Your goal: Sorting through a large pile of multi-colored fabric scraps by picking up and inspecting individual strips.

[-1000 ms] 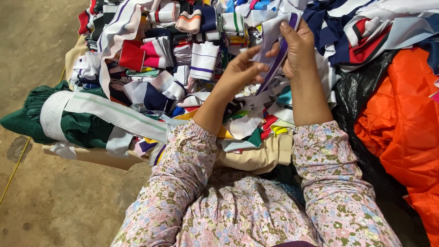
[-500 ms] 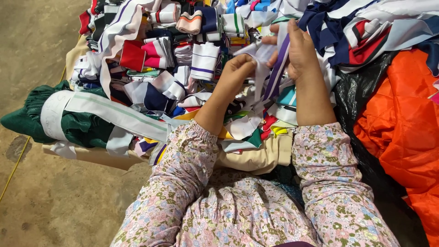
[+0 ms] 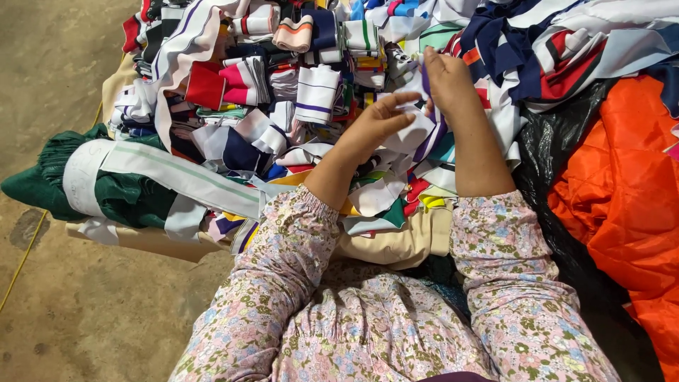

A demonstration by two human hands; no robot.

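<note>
I see left hand [image 3: 378, 122] and right hand [image 3: 447, 76] both pinching white-purple strip [image 3: 417, 131] above scrap pile [image 3: 283, 92]. Risk: loose end snags pile, grip slips.

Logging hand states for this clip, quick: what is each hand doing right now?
Left hand: closed, pinching the white and purple fabric strip.
Right hand: closed on the upper part of the same strip.

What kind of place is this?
Probably a cloth-sorting workshop: a big heap of striped cloth strips, a tied green bundle, orange cloth and a bare concrete floor.
</note>
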